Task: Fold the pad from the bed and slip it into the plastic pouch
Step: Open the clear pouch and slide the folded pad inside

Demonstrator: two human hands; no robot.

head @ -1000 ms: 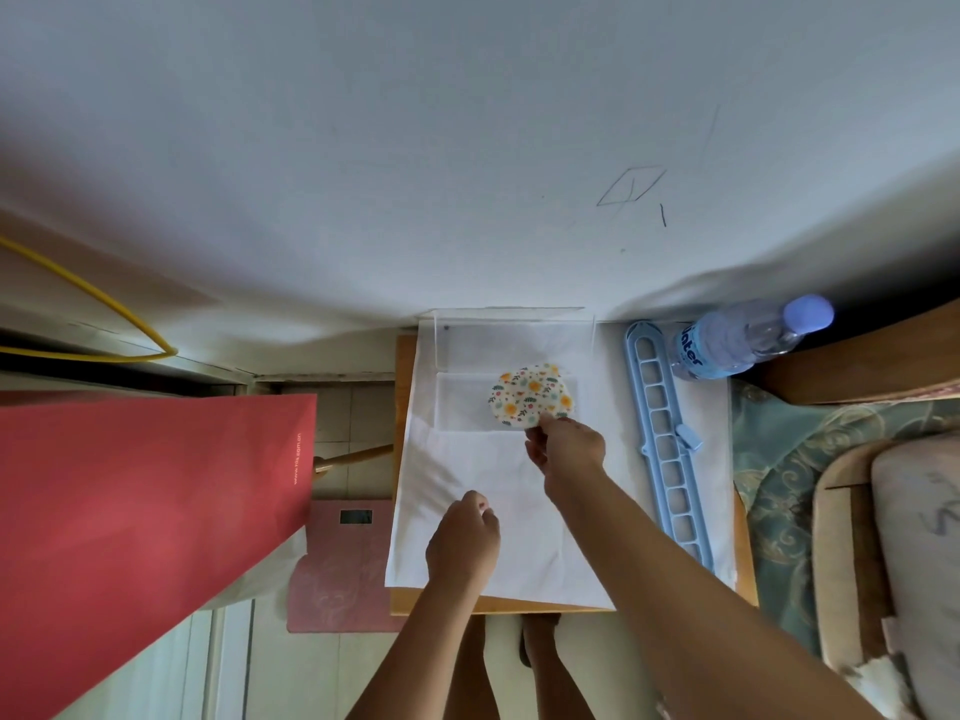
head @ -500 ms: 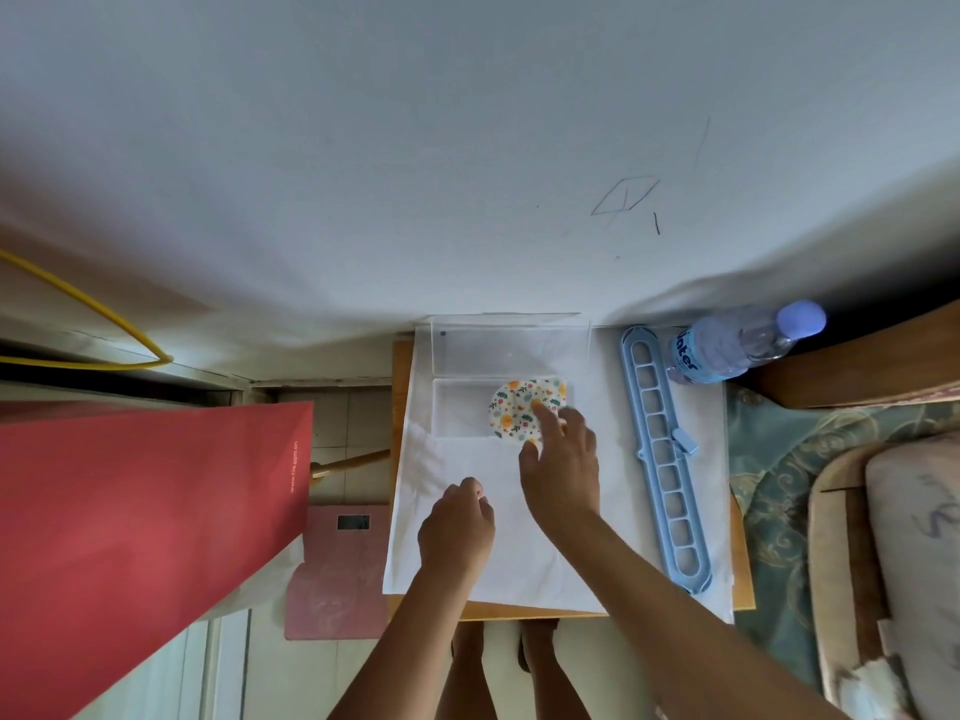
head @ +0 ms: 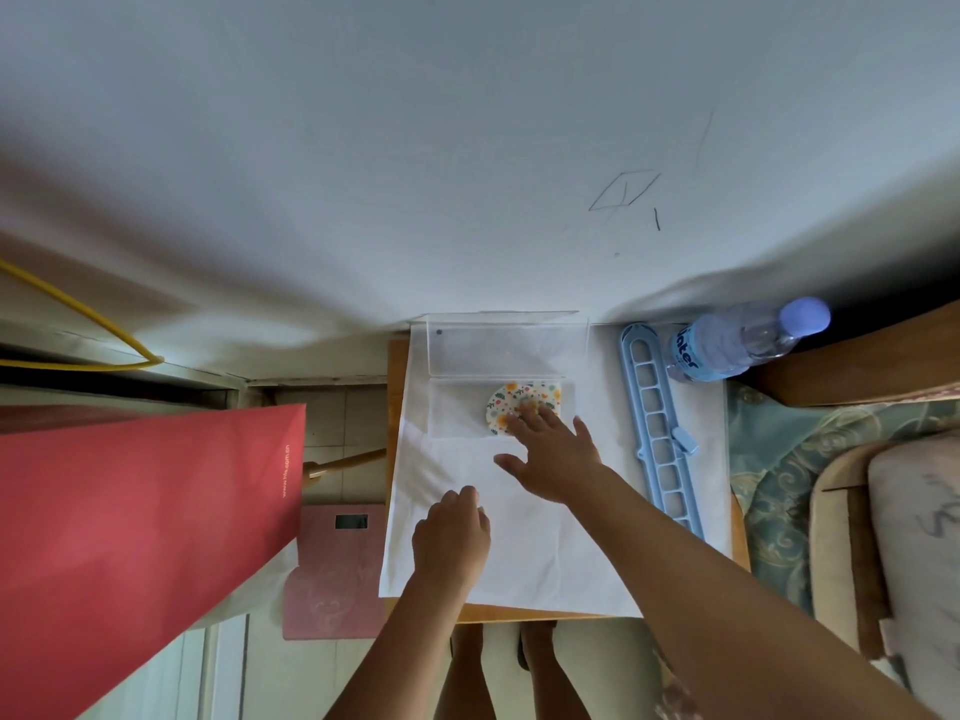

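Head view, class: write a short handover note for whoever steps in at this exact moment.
Right hand: open, fingers spread, fingertips pressing on the round floral-print fabric pad.
Left hand: loosely closed, resting on the white cloth, holding nothing visible.
The pad looks folded to a half-round and lies at the clear plastic pouch, seemingly inside or under the film; I cannot tell which.
Done: the fold, apparently. Left: confirm the pad is fully inside the pouch.
Nearby: blue plastic slotted hanger, clear water bottle.

"ater" on water bottle (head: 737,345)
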